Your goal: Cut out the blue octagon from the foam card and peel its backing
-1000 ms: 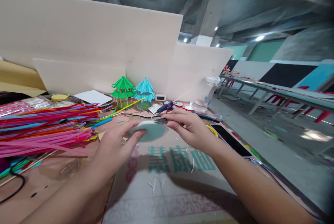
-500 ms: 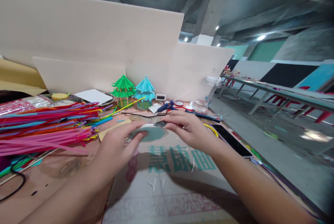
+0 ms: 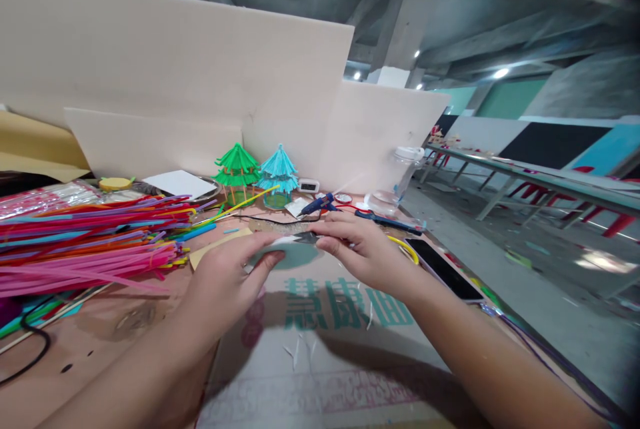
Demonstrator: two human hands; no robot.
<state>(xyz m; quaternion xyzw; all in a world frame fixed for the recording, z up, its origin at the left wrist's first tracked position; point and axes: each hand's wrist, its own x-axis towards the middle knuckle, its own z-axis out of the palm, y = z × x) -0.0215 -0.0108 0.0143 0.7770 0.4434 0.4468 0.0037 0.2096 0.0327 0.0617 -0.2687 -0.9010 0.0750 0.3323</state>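
My left hand (image 3: 227,272) pinches a thin, pale green disc (image 3: 297,258) between thumb and fingers, tilted above the cardboard sheet (image 3: 260,382). In the fingertips of my right hand (image 3: 363,249) is a small dark blade (image 3: 307,237), which lies against the far edge of the disc. The right fingers hide the blade's back end. Thin white shavings (image 3: 296,352) are scattered on the cardboard below, which bears printed green characters.
Bundled coloured pipe cleaners (image 3: 90,235) lie at left. Behind my hands stand a green pagoda model (image 3: 237,172), a blue one (image 3: 279,172) and a glue gun (image 3: 317,205). To the right are a phone (image 3: 444,269), a yellow ring (image 3: 407,252) and a clear plastic bottle (image 3: 397,179).
The blade has shifted slightly along the disc's far edge and shows at a different angle. Both hands stay almost in place.
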